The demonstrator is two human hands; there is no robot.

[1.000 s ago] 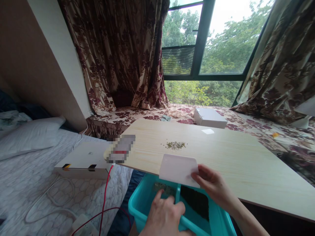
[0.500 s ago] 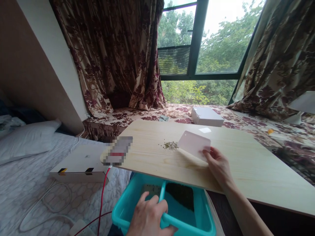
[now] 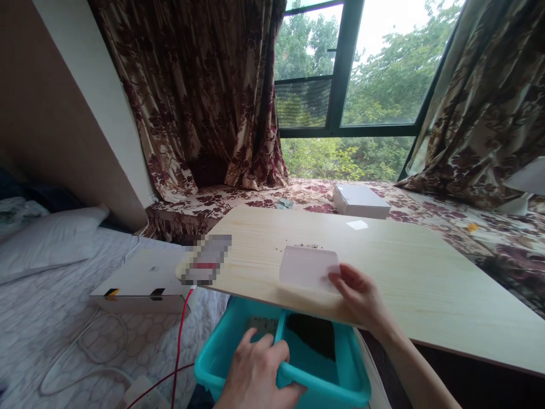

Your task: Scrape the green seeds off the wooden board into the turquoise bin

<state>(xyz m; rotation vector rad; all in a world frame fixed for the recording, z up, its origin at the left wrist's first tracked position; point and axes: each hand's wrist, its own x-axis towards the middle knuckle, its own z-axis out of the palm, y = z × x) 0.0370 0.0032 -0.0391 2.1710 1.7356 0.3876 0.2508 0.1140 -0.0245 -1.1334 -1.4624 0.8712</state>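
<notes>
My right hand (image 3: 360,295) pinches a translucent white plastic sheet (image 3: 309,266) by its right edge, tilted over the pale wooden table (image 3: 409,284). Just beyond the sheet's far edge lies a scatter of small dark grains (image 3: 307,246), partly hidden by it. Below the table's near edge sits a teal two-compartment bin (image 3: 327,386). My left hand (image 3: 261,369) is closed around the bin's middle divider at the near side. The right compartment contains a dark heap of fine material (image 3: 313,335); a few specks lie in the left one.
A blurred-out flat device (image 3: 208,261) with a red cable (image 3: 181,335) rests at the table's left end. On the bed beside it lies a white box (image 3: 142,281). A second white box (image 3: 361,200) and a small white piece (image 3: 356,225) are toward the window.
My right hand has brought the plastic sheet left and nearer to me, so it now covers part of the grains. My left hand keeps its hold on the bin.
</notes>
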